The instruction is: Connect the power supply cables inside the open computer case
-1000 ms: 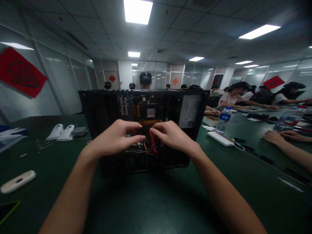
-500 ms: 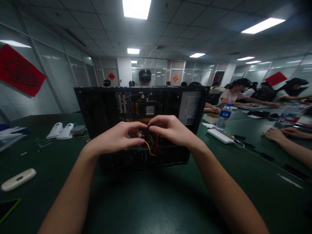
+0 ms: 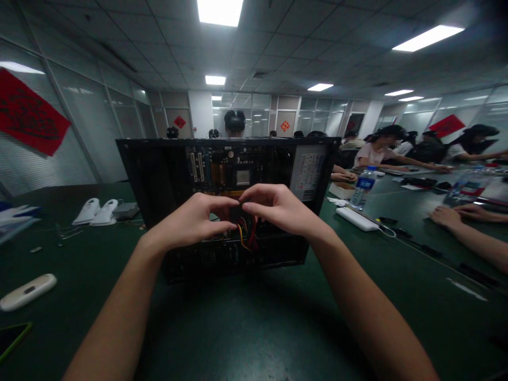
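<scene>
Your left hand and right hand meet inside the open computer case, which stands on the green bench. Both hands pinch at the coloured wire bundle low in the case, fingers curled; what the fingertips grasp is hidden. The motherboard shows just above. A water bottle stands well apart to your right.

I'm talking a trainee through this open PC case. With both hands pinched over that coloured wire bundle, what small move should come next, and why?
Probably ease the wires a little toward you to see the plug before pressing anything. The left hand and right hand meet fingertip to fingertip inside the computer case, covering whatever the wires end in, so its seating cannot be judged.
</scene>
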Motion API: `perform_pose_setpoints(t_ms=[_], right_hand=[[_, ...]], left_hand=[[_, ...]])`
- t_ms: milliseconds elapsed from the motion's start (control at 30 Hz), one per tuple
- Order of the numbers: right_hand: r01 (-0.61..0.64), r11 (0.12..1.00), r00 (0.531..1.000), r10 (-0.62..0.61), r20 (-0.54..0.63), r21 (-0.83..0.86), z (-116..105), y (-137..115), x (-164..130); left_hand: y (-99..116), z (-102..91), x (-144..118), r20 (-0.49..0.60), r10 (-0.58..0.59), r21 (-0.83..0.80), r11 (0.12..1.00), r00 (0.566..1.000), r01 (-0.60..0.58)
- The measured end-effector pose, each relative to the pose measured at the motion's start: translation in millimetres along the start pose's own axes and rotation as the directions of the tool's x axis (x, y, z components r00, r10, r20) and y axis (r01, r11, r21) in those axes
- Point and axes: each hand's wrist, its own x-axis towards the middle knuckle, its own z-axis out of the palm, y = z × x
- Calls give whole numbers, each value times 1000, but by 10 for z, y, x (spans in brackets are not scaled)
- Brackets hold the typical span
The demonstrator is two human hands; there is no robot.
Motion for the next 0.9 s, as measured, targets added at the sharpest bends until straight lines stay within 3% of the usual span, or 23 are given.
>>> perform_pose_setpoints(t_ms=[267,900], right_hand=[[1,1000,1000,-1,13,14,-54,-18,-14],[-34,998,999,33,37,44,-67,-22,-26]], left_hand=[[4,-4,-19,-90,51,32,998,995,-48],[-13,7,-33,-127,139,80,988,982,-130]])
